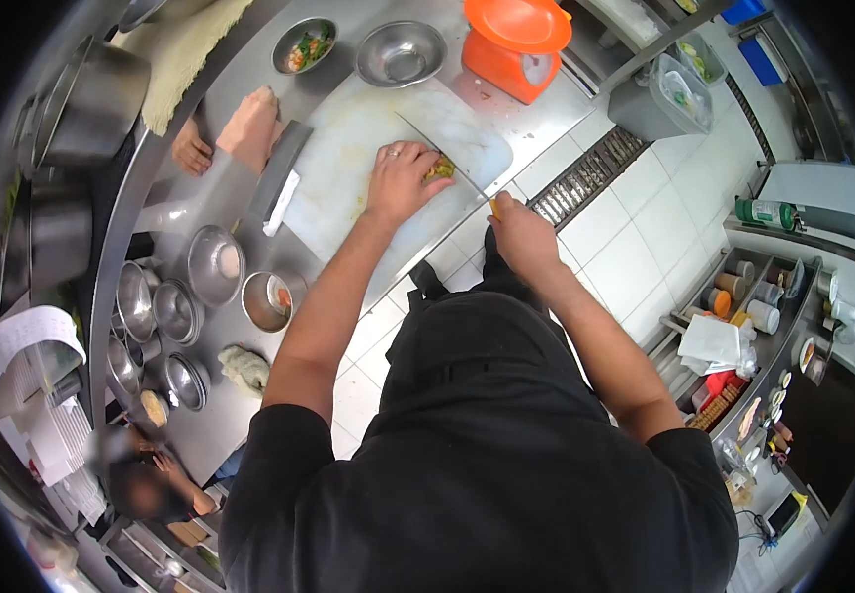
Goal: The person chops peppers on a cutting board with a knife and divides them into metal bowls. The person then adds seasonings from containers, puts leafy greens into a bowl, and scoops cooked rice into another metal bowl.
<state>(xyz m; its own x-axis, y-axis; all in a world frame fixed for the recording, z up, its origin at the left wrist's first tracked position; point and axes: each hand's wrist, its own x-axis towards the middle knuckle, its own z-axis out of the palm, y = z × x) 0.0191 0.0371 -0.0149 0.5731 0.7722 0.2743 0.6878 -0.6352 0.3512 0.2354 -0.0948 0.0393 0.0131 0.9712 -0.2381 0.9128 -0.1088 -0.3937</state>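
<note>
My right hand [523, 235] grips the yellow handle of a long knife [468, 181] near the board's front edge. Its thin blade slants up and left across the white cutting board [338, 138]. My left hand [404, 180], wearing a ring, is pressed down with fingers curled over a small yellow-green piece of food [439, 169] close beside the blade. What lies under the fingers is partly hidden.
Beyond the board are a steel bowl [401, 53], a bowl of chopped food [304, 46] and an orange scale [514, 49]. Another person's hand [191, 148] rests across the counter. Several steel bowls [177, 311] stand left; a second person [156, 484] is lower left.
</note>
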